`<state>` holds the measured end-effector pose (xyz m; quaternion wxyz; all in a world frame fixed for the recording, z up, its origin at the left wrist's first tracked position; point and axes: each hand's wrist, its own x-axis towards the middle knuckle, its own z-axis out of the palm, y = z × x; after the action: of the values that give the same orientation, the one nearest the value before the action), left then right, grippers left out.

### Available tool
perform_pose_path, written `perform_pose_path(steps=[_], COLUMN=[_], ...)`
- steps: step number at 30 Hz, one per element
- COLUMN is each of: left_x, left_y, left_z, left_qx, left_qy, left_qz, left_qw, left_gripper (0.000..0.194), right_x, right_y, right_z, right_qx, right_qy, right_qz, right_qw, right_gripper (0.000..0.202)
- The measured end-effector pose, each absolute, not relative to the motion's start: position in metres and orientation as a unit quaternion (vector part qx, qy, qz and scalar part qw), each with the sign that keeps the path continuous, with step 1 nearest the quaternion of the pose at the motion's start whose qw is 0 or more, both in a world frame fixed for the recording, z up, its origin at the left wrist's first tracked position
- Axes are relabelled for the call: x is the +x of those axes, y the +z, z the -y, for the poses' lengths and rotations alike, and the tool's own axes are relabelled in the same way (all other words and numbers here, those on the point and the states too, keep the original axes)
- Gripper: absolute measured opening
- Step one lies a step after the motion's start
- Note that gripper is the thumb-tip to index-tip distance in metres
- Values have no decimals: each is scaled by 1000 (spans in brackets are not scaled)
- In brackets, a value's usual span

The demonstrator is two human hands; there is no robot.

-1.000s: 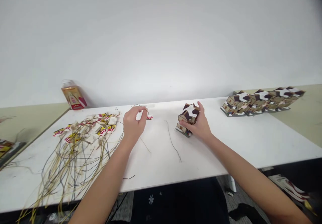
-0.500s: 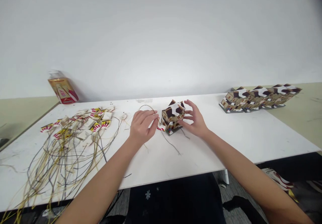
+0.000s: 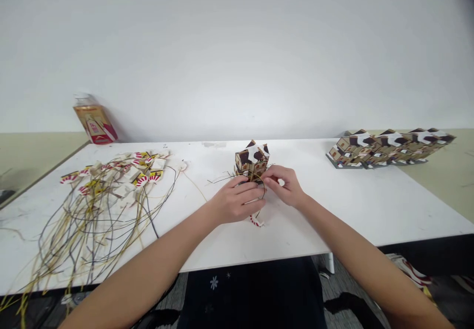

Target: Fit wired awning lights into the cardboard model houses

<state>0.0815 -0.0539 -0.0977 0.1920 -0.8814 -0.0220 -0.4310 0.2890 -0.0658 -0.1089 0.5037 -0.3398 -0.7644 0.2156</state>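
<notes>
A small model house (image 3: 252, 157) with a brown roof and white snow patches stands upright on the table. In front of it, my left hand (image 3: 237, 201) is closed, fingers curled around thin wires, the held part hidden by the fingers. My right hand (image 3: 286, 185) pinches at a thin yellow-and-black wire (image 3: 264, 191), close by the house's lower right. That wire loops between the two hands. Below my left fingers shows a red-and-white striped awning piece (image 3: 256, 220). Loose wire ends stick out left of the house. My hands cover its base.
On the left lies a tangled pile of striped awning pieces (image 3: 142, 181) with long yellow and black wires (image 3: 92, 235), some over the table's front edge. A drink bottle (image 3: 96, 122) stands by the wall. Several similar houses (image 3: 388, 146) stand in a row at the right.
My left hand has moved right, in front of the house, bringing the wires and awning piece. My right hand has left the house's side and come down to the wire.
</notes>
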Motion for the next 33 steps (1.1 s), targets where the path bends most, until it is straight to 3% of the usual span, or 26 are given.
perform_pose_path(steps=[4, 9, 16, 20, 23, 26, 29, 33], left_x=[84, 80, 75, 73, 69, 66, 66, 69], left_y=[-99, -102, -109, -113, -112, -109, -110, -113], left_z=[54, 50, 46, 46, 45, 40, 33, 29], left_qx=[-887, -898, -917, -861, -806, -791, -778, -762], left_qy=[-418, -409, -377, -462, -462, -368, -306, -324], left_qz=[7, 0, 67, 204, 369, 470, 506, 502], left_qw=[194, 161, 116, 64, -28, -133, -211, -248], left_gripper=[10, 11, 25, 36, 70, 99, 99, 92], right_x=[283, 294, 304, 304, 308, 314, 318, 322], right_y=[-105, -104, -98, -92, -88, -88, -91, -98], right_z=[66, 63, 58, 56, 56, 55, 53, 51], right_qx=[-302, -237, -270, -334, -371, -380, -381, -388], right_qy=[485, 582, 596, 584, 560, 541, 530, 488], right_qz=[682, 611, 468, 416, 421, 435, 467, 534], right_qw=[457, 481, 594, 611, 610, 612, 596, 572], right_gripper=[15, 16, 28, 32, 35, 37, 36, 32])
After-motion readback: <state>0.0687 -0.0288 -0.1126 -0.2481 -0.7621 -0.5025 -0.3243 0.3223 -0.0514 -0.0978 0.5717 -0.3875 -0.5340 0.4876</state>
